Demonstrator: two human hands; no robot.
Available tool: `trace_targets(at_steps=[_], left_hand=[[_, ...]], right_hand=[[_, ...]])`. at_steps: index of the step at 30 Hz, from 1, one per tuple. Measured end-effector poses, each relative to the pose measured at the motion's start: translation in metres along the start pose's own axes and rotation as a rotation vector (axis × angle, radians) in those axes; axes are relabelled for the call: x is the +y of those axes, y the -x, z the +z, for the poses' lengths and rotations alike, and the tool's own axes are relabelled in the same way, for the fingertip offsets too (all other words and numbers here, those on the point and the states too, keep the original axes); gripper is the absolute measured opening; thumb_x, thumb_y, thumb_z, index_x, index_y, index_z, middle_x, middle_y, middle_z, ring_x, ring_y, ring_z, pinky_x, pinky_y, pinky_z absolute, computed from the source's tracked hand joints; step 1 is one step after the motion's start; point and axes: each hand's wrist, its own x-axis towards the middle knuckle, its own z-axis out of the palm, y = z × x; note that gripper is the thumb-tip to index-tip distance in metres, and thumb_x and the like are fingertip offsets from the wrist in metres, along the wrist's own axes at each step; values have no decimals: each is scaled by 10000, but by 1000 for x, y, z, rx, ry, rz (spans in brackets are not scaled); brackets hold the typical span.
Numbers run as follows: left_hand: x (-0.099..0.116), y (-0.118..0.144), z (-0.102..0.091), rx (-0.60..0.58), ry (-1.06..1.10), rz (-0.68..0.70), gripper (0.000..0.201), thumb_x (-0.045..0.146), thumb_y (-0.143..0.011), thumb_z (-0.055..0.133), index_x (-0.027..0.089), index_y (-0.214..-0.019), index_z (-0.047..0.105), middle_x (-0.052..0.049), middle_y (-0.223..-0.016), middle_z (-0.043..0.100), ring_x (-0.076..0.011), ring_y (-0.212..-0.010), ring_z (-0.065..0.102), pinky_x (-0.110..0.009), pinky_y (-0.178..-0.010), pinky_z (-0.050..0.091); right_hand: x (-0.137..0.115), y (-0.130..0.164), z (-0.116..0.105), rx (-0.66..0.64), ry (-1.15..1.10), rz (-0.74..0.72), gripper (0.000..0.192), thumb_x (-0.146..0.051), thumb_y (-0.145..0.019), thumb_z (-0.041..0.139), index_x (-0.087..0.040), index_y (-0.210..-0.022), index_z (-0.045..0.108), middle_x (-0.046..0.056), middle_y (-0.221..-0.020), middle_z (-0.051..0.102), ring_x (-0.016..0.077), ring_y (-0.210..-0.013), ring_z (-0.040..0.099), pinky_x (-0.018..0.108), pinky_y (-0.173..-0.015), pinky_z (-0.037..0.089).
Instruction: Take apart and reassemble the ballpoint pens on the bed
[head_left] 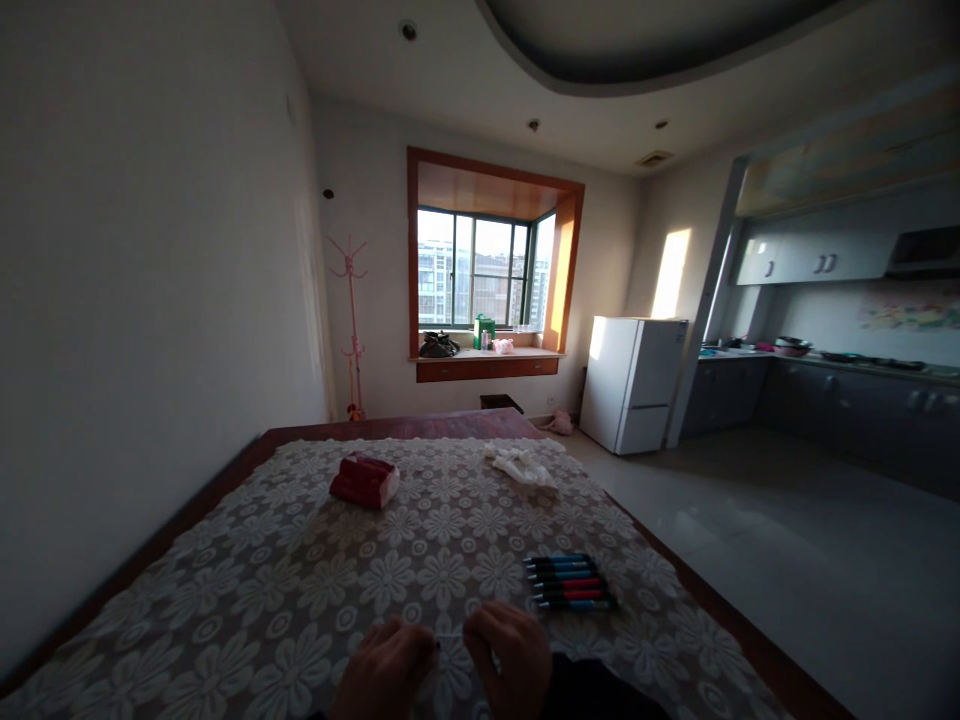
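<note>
Pinching unclear item, left hand, right hand

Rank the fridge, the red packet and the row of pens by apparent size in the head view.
1. fridge
2. row of pens
3. red packet, close to the pens; nearness to the camera makes that order unsure.

Lacy floral cloth covers the wooden table; glossy plastic pens.

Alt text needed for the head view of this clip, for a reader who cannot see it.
Two bare hands, the left hand and right hand, meet at the near edge of a table covered in floral lace, fingers curled together. A row of pens lies just right of them; a red pack and white cloth sit farther back.
</note>
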Motion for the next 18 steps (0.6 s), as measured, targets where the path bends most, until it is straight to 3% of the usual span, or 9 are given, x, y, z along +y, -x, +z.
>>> trace_targets(at_steps=[6, 13, 18], left_hand=[[1, -3, -1, 159, 138, -35, 269, 361, -1054, 443, 259, -928, 657, 22, -781, 702, -132, -717, 671, -196, -672, 549], [3, -4, -5, 171, 186, -27, 234, 312, -1055, 444, 268, -1109, 667, -13, -905, 732, -144, -833, 700, -203, -751, 580], [4, -4, -6, 181, 182, -46, 208, 337, -1047, 474, 265, -1027, 668, 5, -863, 727, -134, -806, 702, -201, -739, 580]], right_hand=[[-2, -2, -6, -72, 9, -60, 279, -306, -1029, 403, -226, -789, 522, -8, -713, 626, 124, -655, 591, 260, -605, 337], [-2, -1, -4, -45, 28, -69, 297, -320, -1036, 413, -226, -788, 547, -8, -688, 600, 125, -646, 560, 250, -606, 346], [-4, 0, -1, 31, 23, -46, 349, -346, -1052, 372, -224, -770, 537, -8, -668, 583, 126, -641, 560, 259, -619, 346]])
